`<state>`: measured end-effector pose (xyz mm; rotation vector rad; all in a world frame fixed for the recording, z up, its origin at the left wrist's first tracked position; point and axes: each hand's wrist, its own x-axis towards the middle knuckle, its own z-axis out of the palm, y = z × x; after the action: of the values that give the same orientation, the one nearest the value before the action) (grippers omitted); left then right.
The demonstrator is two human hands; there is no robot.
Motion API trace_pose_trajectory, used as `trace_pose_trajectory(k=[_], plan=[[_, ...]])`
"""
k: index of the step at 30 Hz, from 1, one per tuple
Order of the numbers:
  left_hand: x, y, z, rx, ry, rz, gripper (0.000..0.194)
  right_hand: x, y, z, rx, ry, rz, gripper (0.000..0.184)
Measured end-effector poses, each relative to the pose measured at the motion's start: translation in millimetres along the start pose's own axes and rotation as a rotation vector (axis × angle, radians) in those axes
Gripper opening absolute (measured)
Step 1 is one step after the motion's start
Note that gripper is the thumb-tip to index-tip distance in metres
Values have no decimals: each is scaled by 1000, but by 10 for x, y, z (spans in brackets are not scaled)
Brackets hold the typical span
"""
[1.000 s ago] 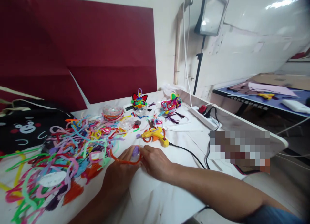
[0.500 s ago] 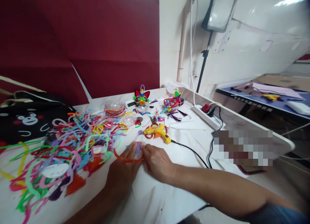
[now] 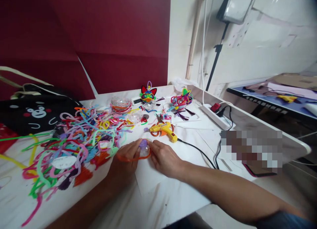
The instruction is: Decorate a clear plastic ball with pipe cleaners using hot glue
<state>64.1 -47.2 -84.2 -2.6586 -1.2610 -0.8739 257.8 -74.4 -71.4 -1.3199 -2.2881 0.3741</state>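
Between my two hands is a small clear plastic ball [image 3: 146, 151], with a purple pipe-cleaner coil [image 3: 143, 143] on its top. An orange pipe cleaner [image 3: 142, 158] bends across the near side of the ball and runs under the fingers of my left hand [image 3: 126, 158]. Those fingers are closed on the ball's left side and press on the pipe cleaner. From the right, my right hand [image 3: 164, 158] grips the ball, thumb and fingertips against its edge. Just beyond the hands lies a yellow hot glue gun [image 3: 163, 129], its nozzle pointing left.
A heap of colourful pipe cleaners [image 3: 81, 143] covers the left side. Stacked clear half-shells [image 3: 121, 105], a finished cat-eared ornament [image 3: 148, 94] and another ornament [image 3: 181, 100] stand behind. At right are a power strip [image 3: 218, 116] and the glue gun's black cord [image 3: 198, 149].
The view has shifted slightly. The ball now shows more clearly between my hands, with the purple coil facing up. The orange pipe cleaner's loose left end has come in close to my left hand.
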Motion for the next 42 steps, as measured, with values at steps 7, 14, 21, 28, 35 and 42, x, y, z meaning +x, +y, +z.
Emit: trace_pose_trajectory(k=[7,14,21,28,35,42], plan=[[41,-79,36,-53,26,-50,35,4,-3,-22,37,0,10,37],[4,-273,240,-135,168,37,24,23,3,3,17,25,1,34],[104,-600,320,-67,270,459,30,41,16,43,-34,46,-4,28],[130,-441,219,-19,311,370,23,43,14,51,-52,55,-13,32],[196,-322,134,68,357,489,18,49,-3,71,-97,40,-10,34],[111,-298,143,135,281,393,18,62,-68,139,-170,51,35,41]])
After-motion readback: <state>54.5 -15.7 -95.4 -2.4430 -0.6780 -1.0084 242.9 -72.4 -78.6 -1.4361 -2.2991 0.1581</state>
